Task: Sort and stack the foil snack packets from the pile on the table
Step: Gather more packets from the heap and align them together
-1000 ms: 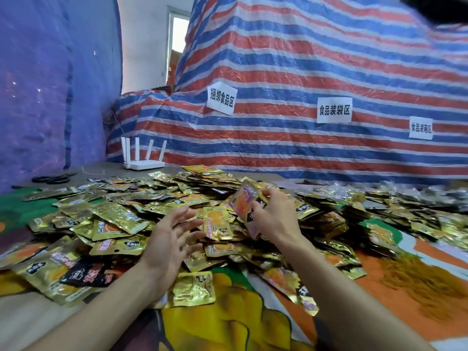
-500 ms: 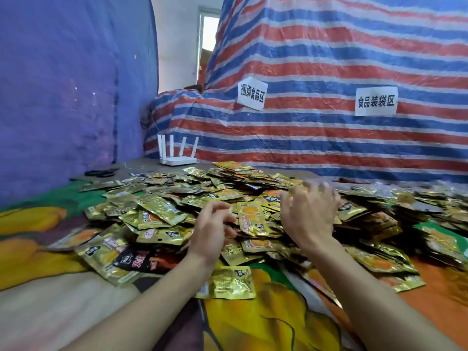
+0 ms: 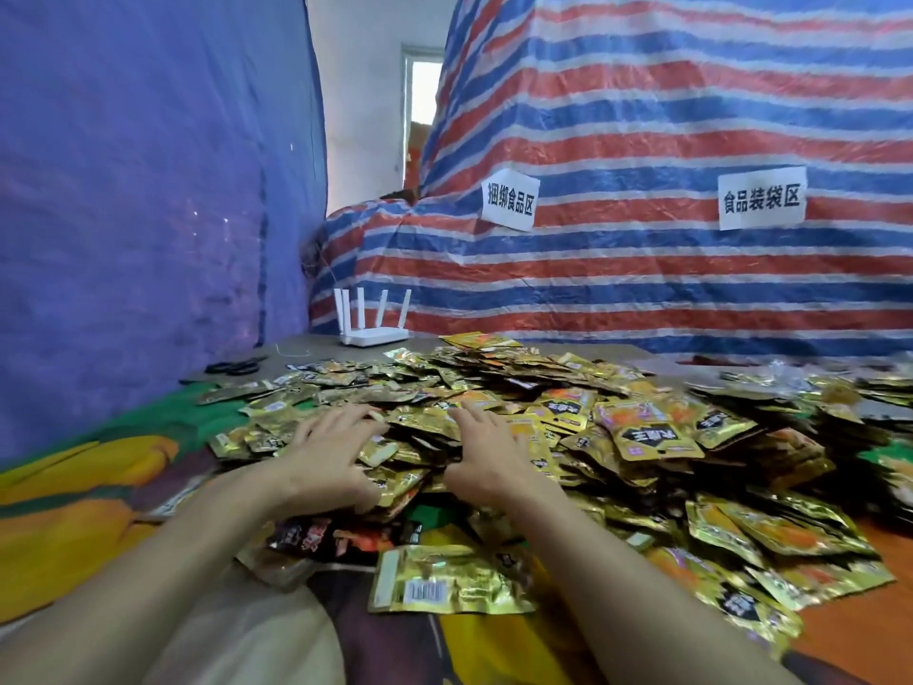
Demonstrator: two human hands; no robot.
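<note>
A wide pile of gold foil snack packets [image 3: 568, 402] covers the table [image 3: 316, 344] from the middle to the right edge of the view. My left hand [image 3: 331, 452] lies on the pile's near left part with fingers spread, thumb curled down at the packets' front edge. My right hand [image 3: 486, 449] rests flat on the pile beside it, fingers stretched forward over the packets. One gold packet [image 3: 444, 580] lies barcode side up near my forearms, apart from the heap. A few dark red-and-black packets [image 3: 316, 533] lie just under my left wrist.
A white router [image 3: 373, 331] with upright antennas stands at the table's far edge. Black scissors [image 3: 232, 366] lie at the far left. A striped tarpaulin [image 3: 642, 269] with two paper signs rises behind; a purple sheet [image 3: 123, 215] hangs on the left. A colourful printed cloth [image 3: 74, 511] covers the near table.
My right hand let go of the packet it held up and came down flat on the pile. My left hand opened and spread over the packets. The view moved closer and leftward.
</note>
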